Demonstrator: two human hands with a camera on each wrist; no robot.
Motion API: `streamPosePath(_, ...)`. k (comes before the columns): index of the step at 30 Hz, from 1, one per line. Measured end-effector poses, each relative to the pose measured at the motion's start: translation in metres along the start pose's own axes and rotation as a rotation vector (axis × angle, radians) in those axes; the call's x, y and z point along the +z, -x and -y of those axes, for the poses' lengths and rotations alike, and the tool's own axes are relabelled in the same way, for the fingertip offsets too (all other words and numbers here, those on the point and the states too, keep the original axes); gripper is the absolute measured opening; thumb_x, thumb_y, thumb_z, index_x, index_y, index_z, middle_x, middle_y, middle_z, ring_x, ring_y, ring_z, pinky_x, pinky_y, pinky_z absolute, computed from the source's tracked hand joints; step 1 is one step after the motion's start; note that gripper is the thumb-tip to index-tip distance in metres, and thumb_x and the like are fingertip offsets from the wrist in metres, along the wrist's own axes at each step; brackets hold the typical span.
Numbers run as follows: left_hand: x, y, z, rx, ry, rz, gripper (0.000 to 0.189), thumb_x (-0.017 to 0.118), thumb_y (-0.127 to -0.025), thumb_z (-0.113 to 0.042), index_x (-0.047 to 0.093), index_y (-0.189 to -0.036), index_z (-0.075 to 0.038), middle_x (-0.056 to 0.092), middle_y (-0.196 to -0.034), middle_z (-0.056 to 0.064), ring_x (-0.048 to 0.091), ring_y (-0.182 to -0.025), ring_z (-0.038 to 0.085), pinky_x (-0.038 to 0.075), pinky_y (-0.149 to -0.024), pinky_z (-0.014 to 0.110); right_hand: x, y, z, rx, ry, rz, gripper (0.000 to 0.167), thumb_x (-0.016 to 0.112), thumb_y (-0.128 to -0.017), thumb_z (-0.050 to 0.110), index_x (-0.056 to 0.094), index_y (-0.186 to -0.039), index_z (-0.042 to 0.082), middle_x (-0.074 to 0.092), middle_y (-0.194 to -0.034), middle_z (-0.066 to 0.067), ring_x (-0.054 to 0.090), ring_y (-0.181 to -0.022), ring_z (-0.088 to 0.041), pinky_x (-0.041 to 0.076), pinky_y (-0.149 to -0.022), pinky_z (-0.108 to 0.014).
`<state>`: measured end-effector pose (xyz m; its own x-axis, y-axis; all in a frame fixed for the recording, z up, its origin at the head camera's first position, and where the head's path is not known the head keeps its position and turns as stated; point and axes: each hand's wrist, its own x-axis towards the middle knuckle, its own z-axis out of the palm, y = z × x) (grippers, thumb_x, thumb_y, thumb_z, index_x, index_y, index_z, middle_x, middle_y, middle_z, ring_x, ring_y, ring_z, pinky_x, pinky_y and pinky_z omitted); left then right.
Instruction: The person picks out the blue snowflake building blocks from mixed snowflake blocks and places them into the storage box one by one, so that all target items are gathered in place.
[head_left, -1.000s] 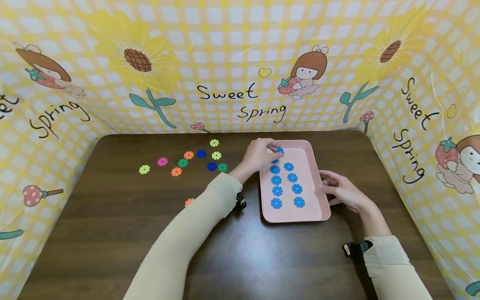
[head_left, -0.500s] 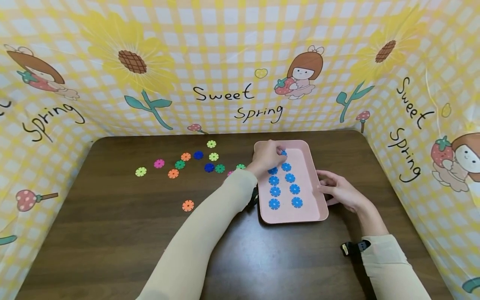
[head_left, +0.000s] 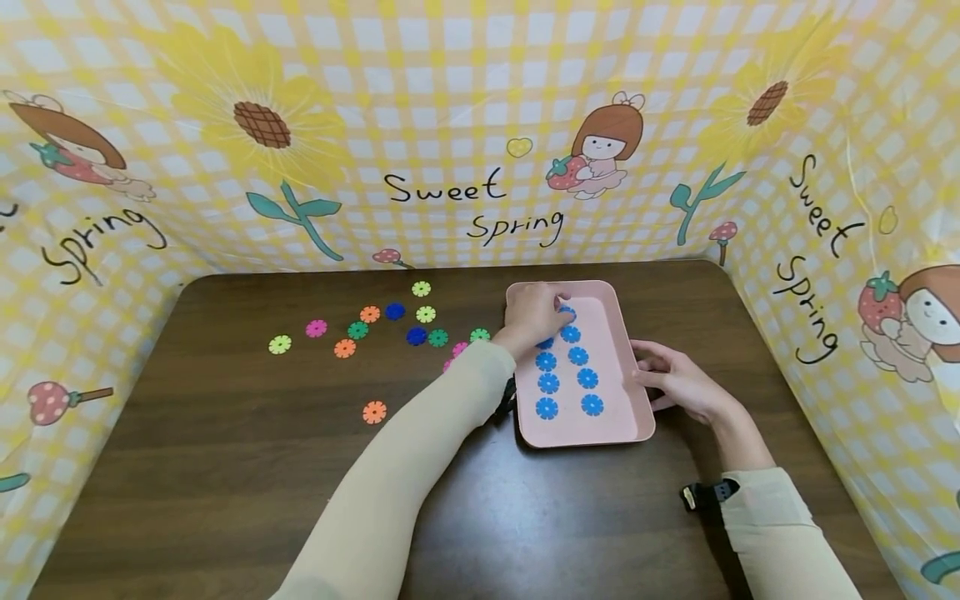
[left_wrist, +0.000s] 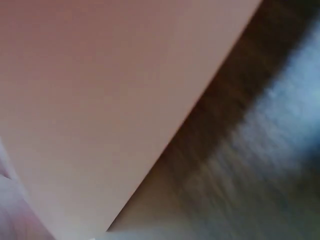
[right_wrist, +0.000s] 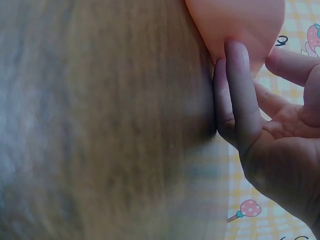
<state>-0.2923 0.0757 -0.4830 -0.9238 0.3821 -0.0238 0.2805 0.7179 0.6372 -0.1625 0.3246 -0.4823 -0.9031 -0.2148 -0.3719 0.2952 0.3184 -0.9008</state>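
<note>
A pink tray (head_left: 641,421) lies on the brown table, holding several blue flower-shaped discs (head_left: 592,405) in two columns. My left hand (head_left: 534,315) reaches over its far left part, thumb and fingers pinching a blue disc (head_left: 567,314) at the top of the right column. That hand hides part of the left column. My right hand (head_left: 686,383) touches the tray's outer right side with fairly straight fingertips, seen against the pink wall (right_wrist: 250,25) in the right wrist view. In the left wrist view the tray wall (left_wrist: 110,100) fills much of the picture, blurred.
Left of the tray, several loose flower discs lie scattered: orange (head_left: 374,412), lime (head_left: 280,344), pink (head_left: 316,328), green (head_left: 437,337) and dark blue (head_left: 394,311). My left sleeve (head_left: 405,467) crosses the table. A yellow checked cloth (head_left: 435,100) stands around the back and sides.
The left hand has moved right, farther over the tray, and the blue disc at its fingertips has come slightly nearer the column's other discs. The right hand stays at the tray's side.
</note>
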Motion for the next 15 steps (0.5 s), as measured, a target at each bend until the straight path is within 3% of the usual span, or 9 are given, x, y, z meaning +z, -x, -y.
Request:
streamPosePath(7, -0.022, 0.023, 0.003, 0.054, 0.008, -0.023, 0.041, 0.077, -0.095, -0.039, 0.072, -0.133, -0.026, 0.069, -0.113, -0.005, 0.06, -0.098, 0.012, 0.053, -0.073, 0.033, 0.002, 0.001, 0.003, -0.004, 0.019, -0.004, 0.07, 0.063, -0.103, 0.01, 0.027, -0.162, 0.002, 0.054, -0.13, -0.033, 0.068, -0.099, -0.027, 0.061, -0.075, -0.051)
streamPosePath(15, -0.054, 0.064, 0.017, 0.098, -0.007, -0.086, 0.043, 0.071, -0.097, -0.049, 0.072, -0.132, -0.024, 0.069, -0.111, -0.005, 0.063, -0.092, 0.014, 0.052, -0.071, 0.036, 0.003, 0.003, 0.004, -0.005, 0.008, 0.009, 0.072, 0.064, -0.102, 0.011, 0.025, -0.163, 0.003, 0.052, -0.131, -0.033, 0.068, -0.1, -0.027, 0.061, -0.076, -0.051)
